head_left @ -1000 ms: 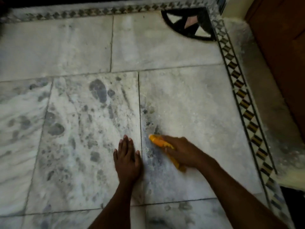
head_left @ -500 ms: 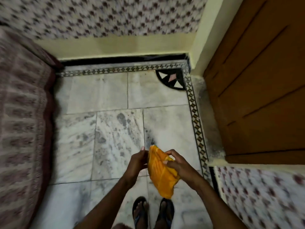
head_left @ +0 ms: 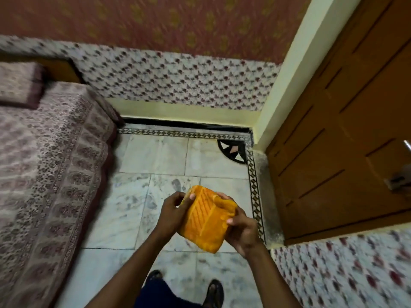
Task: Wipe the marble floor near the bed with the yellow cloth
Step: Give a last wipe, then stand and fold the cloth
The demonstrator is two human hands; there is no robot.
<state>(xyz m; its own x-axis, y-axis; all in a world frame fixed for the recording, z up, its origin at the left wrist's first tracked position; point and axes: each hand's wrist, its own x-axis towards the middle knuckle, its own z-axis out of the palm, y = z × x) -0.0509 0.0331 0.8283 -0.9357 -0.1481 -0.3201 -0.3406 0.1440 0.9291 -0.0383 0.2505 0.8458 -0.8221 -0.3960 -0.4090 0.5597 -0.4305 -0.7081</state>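
Note:
The yellow cloth (head_left: 206,221) hangs folded in the air in front of me, high above the marble floor (head_left: 153,156). My left hand (head_left: 172,211) pinches its upper left corner with thumb and fingers. My right hand (head_left: 239,227) grips its right edge, thumb on top. The bed (head_left: 44,174) with a patterned cover lies along the left side of the floor.
A brown wooden door (head_left: 344,141) stands on the right behind a patterned floor border (head_left: 255,196). Tiled walls close the far side and the lower right. My sandalled feet (head_left: 213,292) stand on the marble near the bottom. A pillow (head_left: 20,85) lies on the bed.
I rose from crouching at the floor to standing. The cloth left the marble and both hands now hold it up; the left hand came off the floor.

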